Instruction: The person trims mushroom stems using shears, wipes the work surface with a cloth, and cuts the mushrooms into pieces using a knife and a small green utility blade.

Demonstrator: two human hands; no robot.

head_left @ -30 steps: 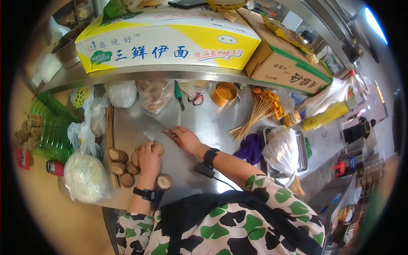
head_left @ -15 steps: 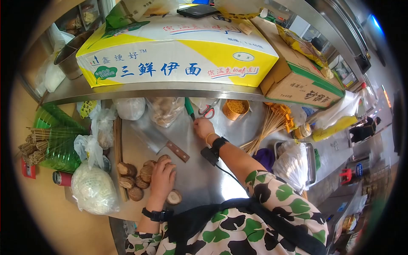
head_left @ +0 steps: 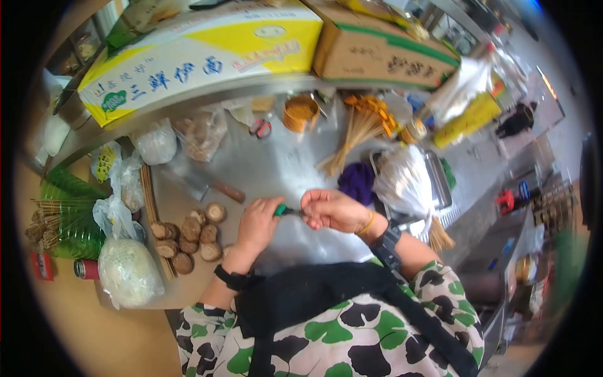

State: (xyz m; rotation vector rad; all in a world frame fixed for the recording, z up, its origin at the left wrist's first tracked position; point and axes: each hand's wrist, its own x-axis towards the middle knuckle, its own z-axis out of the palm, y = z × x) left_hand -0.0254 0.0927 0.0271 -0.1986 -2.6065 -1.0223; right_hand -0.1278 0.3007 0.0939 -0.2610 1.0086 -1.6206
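Above the steel worktop, my two hands meet around a small green-handled knife. My left hand is closed around its green handle. The fingers of my right hand pinch its narrow dark end, which they partly hide. Left of my left hand lies a cluster of several brown mushrooms, some with pale undersides showing. Beyond them rests a cleaver with a wooden handle, its broad blade pointing away to the left.
Bagged food, red-handled scissors and a round tin line the back. Skewers, purple cloth and a metal tray are right. At left stand a green basket and a bag. Boxes fill the shelf.
My right hand has brought the green-handled knife from the back of the worktop toward me. My left hand has left the mushrooms and taken the handle. The view has shifted right.
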